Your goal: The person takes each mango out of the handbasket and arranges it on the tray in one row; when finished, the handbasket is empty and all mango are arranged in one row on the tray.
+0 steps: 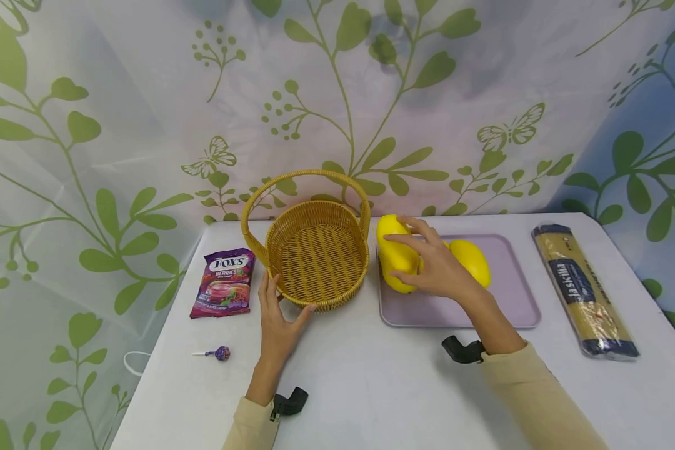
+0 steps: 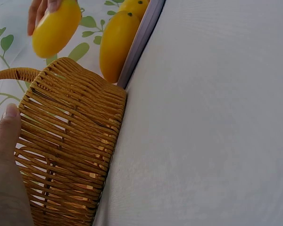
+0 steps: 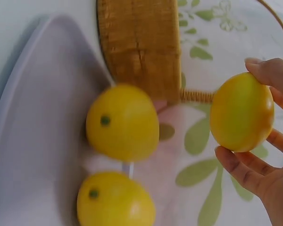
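My right hand [image 1: 441, 265] holds a yellow mango [image 1: 395, 240] between thumb and fingers. It is raised above the left end of a pale purple tray [image 1: 461, 310]. Below and beside it, more yellow mangoes lie on the tray, among them one mango [image 1: 470, 261] partly behind my hand. In the right wrist view, the held mango [image 3: 242, 113] is apart from two tray mangoes with green stem ends. With spread fingers, my left hand [image 1: 280, 325] touches the front left rim of a round wicker basket [image 1: 320, 262]. Nothing lies inside the basket, and its handle stands upright.
A purple candy bag [image 1: 225, 284] lies left of the basket, with a wrapped lollipop [image 1: 222, 354] nearer the front. At the far right is a long pasta pack [image 1: 584, 290]. A leaf-patterned curtain [image 1: 337, 94] rises behind the white table [image 1: 360, 381].
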Available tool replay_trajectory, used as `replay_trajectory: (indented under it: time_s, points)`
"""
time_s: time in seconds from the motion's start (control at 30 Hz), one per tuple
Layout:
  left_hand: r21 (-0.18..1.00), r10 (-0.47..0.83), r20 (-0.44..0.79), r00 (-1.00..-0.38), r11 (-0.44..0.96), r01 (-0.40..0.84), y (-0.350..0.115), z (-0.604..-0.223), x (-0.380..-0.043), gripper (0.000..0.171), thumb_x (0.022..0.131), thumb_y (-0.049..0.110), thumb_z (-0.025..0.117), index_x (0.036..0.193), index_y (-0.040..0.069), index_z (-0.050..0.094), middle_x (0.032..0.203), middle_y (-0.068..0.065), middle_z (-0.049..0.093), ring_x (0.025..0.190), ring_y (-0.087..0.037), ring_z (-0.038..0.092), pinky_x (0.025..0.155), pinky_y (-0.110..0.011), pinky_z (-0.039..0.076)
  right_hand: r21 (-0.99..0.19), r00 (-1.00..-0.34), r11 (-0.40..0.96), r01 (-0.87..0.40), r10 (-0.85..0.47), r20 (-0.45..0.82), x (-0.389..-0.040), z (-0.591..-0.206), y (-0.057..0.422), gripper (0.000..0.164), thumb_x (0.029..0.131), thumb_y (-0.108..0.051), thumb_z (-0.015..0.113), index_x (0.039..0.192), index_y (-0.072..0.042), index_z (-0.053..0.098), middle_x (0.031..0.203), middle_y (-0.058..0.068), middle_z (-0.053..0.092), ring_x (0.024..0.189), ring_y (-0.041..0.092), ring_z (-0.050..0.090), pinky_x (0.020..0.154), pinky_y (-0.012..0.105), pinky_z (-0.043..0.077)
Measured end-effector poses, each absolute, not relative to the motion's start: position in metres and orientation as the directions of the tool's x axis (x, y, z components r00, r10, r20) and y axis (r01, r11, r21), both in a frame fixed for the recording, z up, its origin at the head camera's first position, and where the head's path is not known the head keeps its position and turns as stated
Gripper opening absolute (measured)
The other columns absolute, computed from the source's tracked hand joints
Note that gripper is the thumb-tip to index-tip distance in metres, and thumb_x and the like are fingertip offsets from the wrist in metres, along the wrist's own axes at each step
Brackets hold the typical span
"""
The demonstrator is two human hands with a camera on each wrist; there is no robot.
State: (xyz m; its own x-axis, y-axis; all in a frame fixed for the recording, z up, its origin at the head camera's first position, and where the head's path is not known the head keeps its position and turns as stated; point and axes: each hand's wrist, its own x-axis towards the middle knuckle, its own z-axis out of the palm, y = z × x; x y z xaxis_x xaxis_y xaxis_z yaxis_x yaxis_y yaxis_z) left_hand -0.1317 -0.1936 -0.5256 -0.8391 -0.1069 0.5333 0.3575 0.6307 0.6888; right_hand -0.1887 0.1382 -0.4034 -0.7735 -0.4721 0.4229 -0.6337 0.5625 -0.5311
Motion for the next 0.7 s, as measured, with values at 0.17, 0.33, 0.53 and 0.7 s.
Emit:
replay_trajectory:
  time_s: [0.17,0.33,0.53,0.7]
  points:
    - [0.690,-0.105,0.536,-0.838,0.627,0.362,-0.194,-0.526,-0.132,0.098,0.070,0.035,0.081,0.147,0.018,0.023,0.155,-0.011,0.012,0.138,-0.022,0.026,0.098,-0.035,0.046,-0.547,-0.799,0.582,-0.602,-0.432,0.419,-0.190,-0.407,0.165,0.061,0.071,-0.020,0.081,0.127,-0.022,0.056,0.148,0.007,0.028,0.122,0.031,0.040,0.088,0.050,0.049]
    - [0.689,-0.101,0.536,-0.838,0.626,0.365,-0.195,-0.527,-0.132,0.098,0.070,0.035,0.080,0.147,0.017,0.023,0.155,-0.011,0.012,0.138,-0.021,0.026,0.098,-0.035,0.046,-0.540,-0.822,0.621,-0.568,-0.390,0.415,-0.191,-0.413,0.191,0.064,0.069,-0.013,0.082,0.127,-0.018,0.056,0.147,0.009,0.028,0.118,0.036,0.042,0.084,0.053,0.049]
    - [0.688,-0.104,0.537,-0.837,0.629,0.363,-0.195,-0.527,-0.132,0.097,0.071,0.035,0.080,0.147,0.011,0.025,0.155,-0.010,0.012,0.137,-0.021,0.027,0.098,-0.034,0.046,-0.541,-0.845,0.657,-0.526,-0.328,0.423,-0.190,-0.419,0.216,0.067,0.066,-0.009,0.083,0.127,-0.016,0.056,0.146,0.013,0.030,0.116,0.039,0.046,0.080,0.052,0.050]
    - [0.691,-0.102,0.533,-0.840,0.626,0.362,-0.194,-0.526,-0.132,0.097,0.071,0.035,0.080,0.147,0.015,0.024,0.155,-0.010,0.011,0.138,-0.024,0.027,0.099,-0.035,0.045,-0.505,-0.857,0.710,-0.491,-0.289,0.427,-0.188,-0.421,0.235,0.066,0.067,-0.009,0.083,0.127,-0.014,0.056,0.146,0.014,0.029,0.111,0.037,0.047,0.069,0.041,0.047]
